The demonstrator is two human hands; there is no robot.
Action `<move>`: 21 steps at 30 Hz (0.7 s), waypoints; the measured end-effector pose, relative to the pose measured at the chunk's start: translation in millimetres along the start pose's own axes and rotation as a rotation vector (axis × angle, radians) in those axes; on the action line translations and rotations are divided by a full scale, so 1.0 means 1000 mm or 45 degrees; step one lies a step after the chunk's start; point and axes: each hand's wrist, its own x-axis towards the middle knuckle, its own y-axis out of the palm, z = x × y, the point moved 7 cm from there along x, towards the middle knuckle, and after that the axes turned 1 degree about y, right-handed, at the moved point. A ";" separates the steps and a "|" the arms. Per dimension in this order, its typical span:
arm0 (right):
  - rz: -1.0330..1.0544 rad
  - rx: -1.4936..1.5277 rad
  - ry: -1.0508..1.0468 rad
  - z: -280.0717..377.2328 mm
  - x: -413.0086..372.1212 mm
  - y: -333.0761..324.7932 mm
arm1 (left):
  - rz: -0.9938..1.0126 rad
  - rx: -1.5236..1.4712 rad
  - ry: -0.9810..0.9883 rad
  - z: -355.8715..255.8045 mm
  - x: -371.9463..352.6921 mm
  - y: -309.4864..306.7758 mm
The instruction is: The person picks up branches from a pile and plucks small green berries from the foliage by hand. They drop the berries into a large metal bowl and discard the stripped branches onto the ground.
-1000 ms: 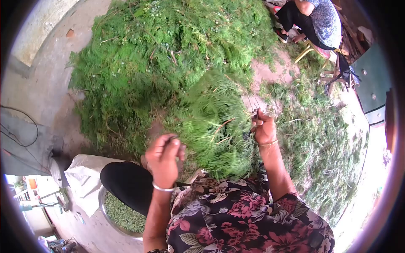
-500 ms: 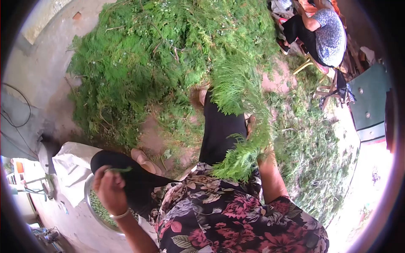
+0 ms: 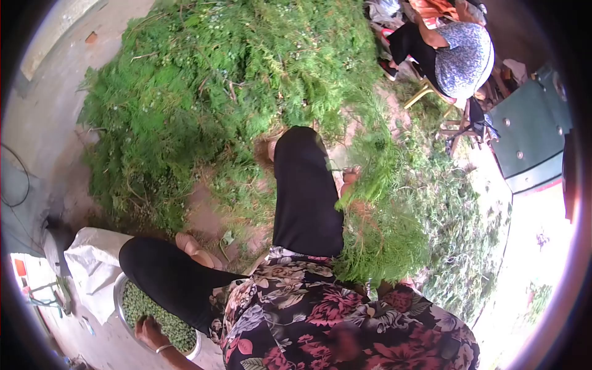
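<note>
Over the left rim of a round metal basin (image 3: 194,350) filled with small green cones (image 3: 154,314) is my left hand (image 3: 151,333), its fingers curled; whether anything is between them is hidden. On the other side, my right hand (image 3: 350,177) is closed around the stem part of a leafy green branch (image 3: 382,240). The branch fans out beside my right knee and down over my forearm, hiding much of it.
A large heap of green branches (image 3: 240,74) lies in front. Loose sprigs (image 3: 456,228) cover the floor at right. Another person (image 3: 462,58) sits on a chair (image 3: 419,95) at upper right. A white sack (image 3: 92,265) lies beside the basin.
My left hand has moved down and back over the basin, and the small sprig in it no longer shows. The branch in my right hand has swung away from my lap to the right.
</note>
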 end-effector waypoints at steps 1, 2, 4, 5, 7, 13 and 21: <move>-0.006 -0.020 -0.007 0.002 -0.002 0.000 | -0.028 0.067 0.028 0.019 0.014 -0.026; -0.014 -0.038 -0.012 0.003 -0.005 -0.001 | -0.057 0.136 0.057 0.033 0.023 -0.045; -0.034 -0.075 -0.017 0.004 -0.010 -0.003 | -0.165 0.144 0.043 0.047 0.025 -0.065; -0.046 -0.092 -0.014 0.003 -0.014 -0.005 | -0.294 0.149 0.028 0.055 0.025 -0.084; -0.072 -0.125 0.000 -0.003 -0.021 -0.009 | -0.338 0.288 -0.046 0.114 0.060 -0.150; -0.110 -0.231 0.075 -0.022 -0.032 -0.010 | -0.404 0.425 -0.067 0.122 0.078 -0.187; -0.120 -0.399 0.224 -0.052 -0.035 -0.001 | -0.467 0.418 0.007 0.098 0.061 -0.206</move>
